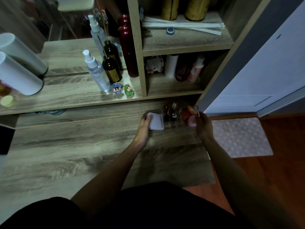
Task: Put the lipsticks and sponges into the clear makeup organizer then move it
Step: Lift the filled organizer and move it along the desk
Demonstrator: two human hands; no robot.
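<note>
Now both hands are on the organizer (pixel 171 125), one at each end, at the far right of the worktop (pixel 82 146), just under the shelf unit (pixel 165 90). Left hand (pixel 145 124) is wrapped round the left end, fingers beside the white compact (pixel 156 123). Right hand (pixel 203 124) is pinching the right wall, next to the pink sponge (pixel 192 123) and the orange sponge (pixel 188 112). Lipsticks (pixel 170 113) stand upright in the middle slots. Looks loaded, so this is prob the move step.

To do it well: keep the tray level, bc those lipsticks are tall and only loosely seated; any tilt and they'll topple. Lift w/ both ends together, no twisting. Grip on the right looks thin, fingertips only, so a firmer hold lower on the wall would be safer. Clear plastic is prob slippery. Watch the shelf edge above and the worktop's right edge; drop-off to the floor (pixel 272 171) is close. Can't tell whether the base is off the surface yet, too dim.
</note>
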